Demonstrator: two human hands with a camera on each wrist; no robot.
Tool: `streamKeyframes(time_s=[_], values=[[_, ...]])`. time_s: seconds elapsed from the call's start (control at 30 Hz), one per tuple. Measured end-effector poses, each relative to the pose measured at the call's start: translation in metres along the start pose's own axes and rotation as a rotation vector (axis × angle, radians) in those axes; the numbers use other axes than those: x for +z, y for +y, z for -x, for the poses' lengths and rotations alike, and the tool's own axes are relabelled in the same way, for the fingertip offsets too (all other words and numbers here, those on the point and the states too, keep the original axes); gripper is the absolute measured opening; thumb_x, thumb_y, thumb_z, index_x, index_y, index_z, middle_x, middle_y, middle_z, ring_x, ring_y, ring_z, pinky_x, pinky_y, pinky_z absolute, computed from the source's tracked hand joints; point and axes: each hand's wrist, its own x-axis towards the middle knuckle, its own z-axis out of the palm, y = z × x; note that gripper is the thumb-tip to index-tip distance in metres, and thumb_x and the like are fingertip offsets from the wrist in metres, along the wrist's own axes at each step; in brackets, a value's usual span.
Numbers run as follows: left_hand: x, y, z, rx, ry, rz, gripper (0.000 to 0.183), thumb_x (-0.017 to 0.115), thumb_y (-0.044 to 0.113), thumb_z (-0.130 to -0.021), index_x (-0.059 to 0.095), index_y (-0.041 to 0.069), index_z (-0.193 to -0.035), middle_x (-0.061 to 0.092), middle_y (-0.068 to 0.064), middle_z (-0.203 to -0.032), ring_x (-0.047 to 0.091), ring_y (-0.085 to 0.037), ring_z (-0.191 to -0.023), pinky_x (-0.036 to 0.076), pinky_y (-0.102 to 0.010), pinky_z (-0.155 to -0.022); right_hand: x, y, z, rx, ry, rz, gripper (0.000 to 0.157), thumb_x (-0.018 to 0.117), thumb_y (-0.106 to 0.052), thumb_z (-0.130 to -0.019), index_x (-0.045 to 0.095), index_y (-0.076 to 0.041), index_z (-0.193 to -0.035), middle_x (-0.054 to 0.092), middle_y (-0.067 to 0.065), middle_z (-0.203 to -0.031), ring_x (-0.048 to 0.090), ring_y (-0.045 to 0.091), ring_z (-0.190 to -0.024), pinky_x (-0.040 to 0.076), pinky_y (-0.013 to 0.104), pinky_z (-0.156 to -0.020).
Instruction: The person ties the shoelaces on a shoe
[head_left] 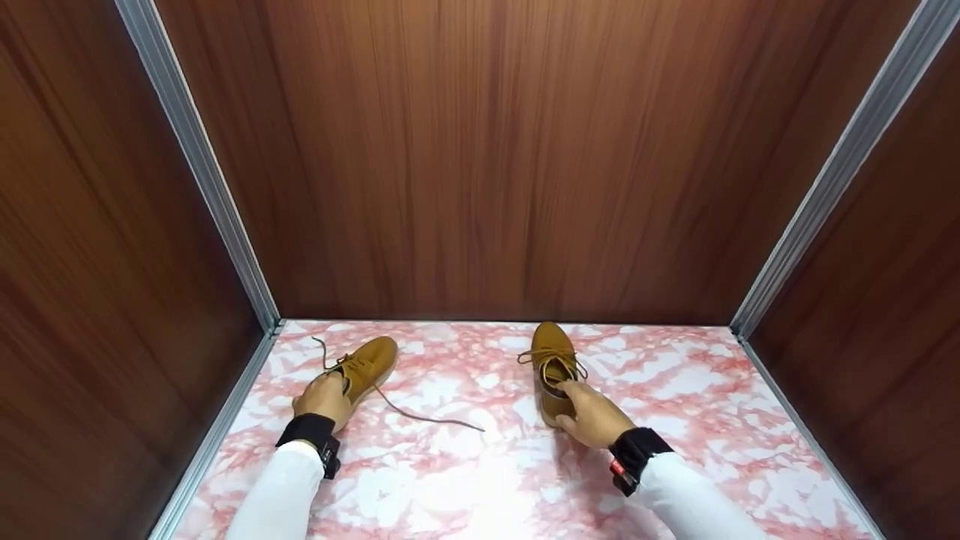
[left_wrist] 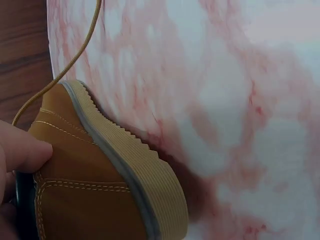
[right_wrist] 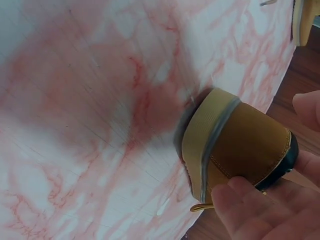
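Observation:
Two tan lace-up shoes with pale ridged soles stand apart on the floor. At the left, my left hand [head_left: 324,397] grips the collar of one tan shoe [head_left: 371,365]; in the left wrist view a digit presses its stitched side [left_wrist: 85,160]. Loose laces trail from that shoe, one long lace [head_left: 427,417] reaching right across the floor. Near the middle, my right hand [head_left: 598,416] touches the other tan shoe [head_left: 552,341], whose lace is tied in a bow. In the right wrist view, fingertips [right_wrist: 235,192] rest against this shoe's side, and the thumb [right_wrist: 307,105] stands apart from it.
A white surface [head_left: 450,487] with red marbling lies under both shoes. Brown wood-grain panels [head_left: 480,165] rise at the back, left and right, joined by grey metal corner posts [head_left: 206,165]. The right shoe's toe is close to the back panel.

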Motion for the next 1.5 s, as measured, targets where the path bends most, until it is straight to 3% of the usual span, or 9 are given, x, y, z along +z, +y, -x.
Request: streamKeyframes(time_s=[0.3,0.63,0.73,0.8,0.93,1.03,1.23,1.37,1.5], values=[[-0.004,0.016,0.013,0.044,0.072,0.103,0.021,0.064,0.008,-0.089,0.070,-0.002,-0.106,0.071,-0.028,-0.113,0.069,-0.047,-0.108,0.055,-0.062,-0.091,-0.012,-0.010,-0.002,0.031,-0.039,-0.029,0.064,0.074,-0.025,-0.097,0.049,-0.006,-0.154,0.048,0.022,-0.159,0.047,0.041,-0.147,0.039,0.058,-0.122],[-0.003,0.032,0.024,0.083,0.119,0.167,0.012,0.063,0.008,-0.091,0.066,0.000,-0.099,0.067,-0.025,-0.106,0.068,-0.045,-0.106,0.054,-0.059,-0.094,-0.019,-0.031,-0.002,-0.036,0.055,-0.133,0.061,0.074,-0.023,-0.097,0.052,-0.009,-0.151,0.056,0.015,-0.154,0.052,0.036,-0.144,0.042,0.054,-0.120],[-0.002,0.039,0.029,0.082,0.131,0.182,0.014,0.063,0.008,-0.091,0.067,0.000,-0.101,0.066,-0.024,-0.106,0.067,-0.044,-0.105,0.054,-0.058,-0.094,-0.016,-0.040,0.000,-0.072,0.085,-0.182,0.057,0.075,-0.021,-0.096,0.055,-0.010,-0.148,0.061,0.016,-0.148,0.057,0.035,-0.137,0.046,0.054,-0.116],[0.000,0.044,0.033,0.081,0.138,0.190,0.016,0.064,0.009,-0.092,0.067,-0.001,-0.104,0.067,-0.023,-0.106,0.067,-0.043,-0.105,0.054,-0.057,-0.094,-0.011,-0.046,0.001,-0.097,0.089,-0.215,0.056,0.075,-0.020,-0.095,0.055,-0.011,-0.147,0.067,0.016,-0.135,0.065,0.034,-0.124,0.052,0.055,-0.106],[0.003,0.054,0.041,0.087,0.158,0.213,0.019,0.066,0.008,-0.090,0.068,-0.001,-0.106,0.068,-0.022,-0.106,0.067,-0.041,-0.106,0.053,-0.054,-0.096,0.003,-0.059,0.004,-0.124,0.078,-0.290,0.057,0.075,-0.023,-0.096,0.054,-0.010,-0.147,0.068,0.017,-0.133,0.067,0.036,-0.115,0.056,0.055,-0.100],[0.007,0.062,0.047,0.099,0.174,0.228,0.017,0.066,0.008,-0.089,0.069,0.000,-0.104,0.069,-0.021,-0.105,0.068,-0.040,-0.104,0.054,-0.054,-0.095,0.013,-0.067,0.006,-0.146,0.052,-0.370,0.057,0.072,-0.025,-0.099,0.052,-0.007,-0.148,0.060,0.022,-0.147,0.064,0.045,-0.124,0.054,0.058,-0.105],[0.016,0.076,0.058,0.099,0.188,0.256,0.012,0.068,0.008,-0.089,0.070,0.004,-0.101,0.069,-0.018,-0.102,0.069,-0.037,-0.100,0.056,-0.054,-0.090,0.035,-0.082,0.006,-0.142,-0.017,-0.541,0.055,0.069,-0.027,-0.101,0.052,-0.002,-0.147,0.057,0.027,-0.148,0.066,0.046,-0.124,0.057,0.052,-0.103],[0.020,0.085,0.066,0.109,0.192,0.270,0.010,0.070,0.009,-0.089,0.069,0.006,-0.099,0.070,-0.016,-0.105,0.069,-0.035,-0.100,0.056,-0.053,-0.091,0.050,-0.091,0.003,-0.073,-0.069,-0.715,0.051,0.066,-0.024,-0.103,0.053,0.000,-0.146,0.058,0.031,-0.144,0.067,0.042,-0.122,0.059,0.050,-0.099],[0.025,0.097,0.073,0.138,0.180,0.283,0.012,0.071,0.009,-0.090,0.070,0.007,-0.102,0.069,-0.015,-0.110,0.070,-0.034,-0.104,0.057,-0.052,-0.094,0.062,-0.097,0.000,0.058,-0.134,-0.950,0.055,0.061,-0.026,-0.105,0.046,0.003,-0.150,0.054,0.036,-0.146,0.065,0.048,-0.124,0.059,0.056,-0.099]])
